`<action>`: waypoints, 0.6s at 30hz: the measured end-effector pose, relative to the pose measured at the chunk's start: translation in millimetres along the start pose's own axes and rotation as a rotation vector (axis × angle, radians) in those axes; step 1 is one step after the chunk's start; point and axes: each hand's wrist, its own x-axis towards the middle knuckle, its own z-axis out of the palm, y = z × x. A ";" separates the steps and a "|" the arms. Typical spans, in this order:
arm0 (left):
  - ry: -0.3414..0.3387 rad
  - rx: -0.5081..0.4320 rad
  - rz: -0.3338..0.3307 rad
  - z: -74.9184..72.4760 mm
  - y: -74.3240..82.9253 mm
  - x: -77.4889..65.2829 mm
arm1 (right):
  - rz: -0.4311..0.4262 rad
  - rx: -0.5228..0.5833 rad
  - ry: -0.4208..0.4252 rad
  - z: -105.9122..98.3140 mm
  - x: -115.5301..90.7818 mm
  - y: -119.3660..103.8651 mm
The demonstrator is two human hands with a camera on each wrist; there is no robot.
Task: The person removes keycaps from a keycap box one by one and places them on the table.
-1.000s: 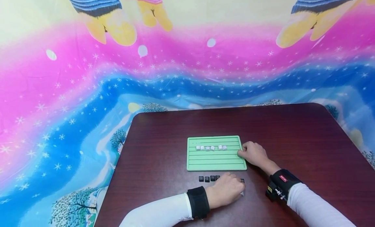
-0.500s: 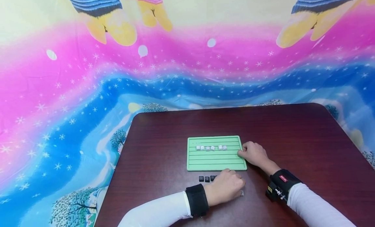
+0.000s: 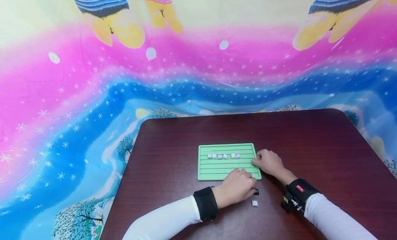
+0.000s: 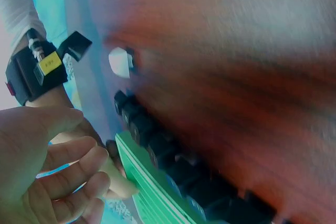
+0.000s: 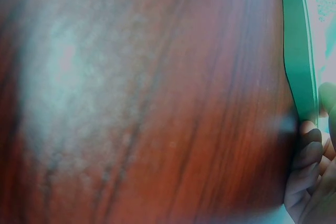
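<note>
My left hand (image 3: pixel 237 186) hovers over the row of black keycaps (image 4: pixel 163 150), its knuckles overlapping the near edge of the green grooved board (image 3: pixel 229 169). In the left wrist view its fingers bend loosely beneath the thumb; I cannot tell whether a keycap is between them. At the board's right edge, my right hand (image 3: pixel 270 162) grips it, thumb on one side and fingers on the other in the right wrist view. Several white keycaps (image 3: pixel 220 157) stand in one groove of the board. One loose white keycap (image 3: pixel 254 203) sits on the table below the left hand.
Everything rests on a dark red-brown wooden table (image 3: pixel 167 150) with rounded far corners. Behind it hangs a colourful printed cloth (image 3: pixel 192 68). Black straps (image 3: pixel 206 203) circle both wrists, and a small camera (image 3: pixel 289 202) hangs from the right one.
My left hand has moved forward and slightly left, from beside the loose white keycap toward the board, uncovering that keycap and covering most black ones. The right hand stays on the board's edge.
</note>
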 end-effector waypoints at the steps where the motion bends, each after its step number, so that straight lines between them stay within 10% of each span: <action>1: 0.003 -0.003 -0.005 -0.1 -1.6 0.2 | 0.003 -0.001 0.000 -0.1 0.1 -0.4; 18: 0.030 0.017 -0.064 0.4 -23.3 11.2 | 0.004 -0.019 0.006 -0.4 0.0 -2.2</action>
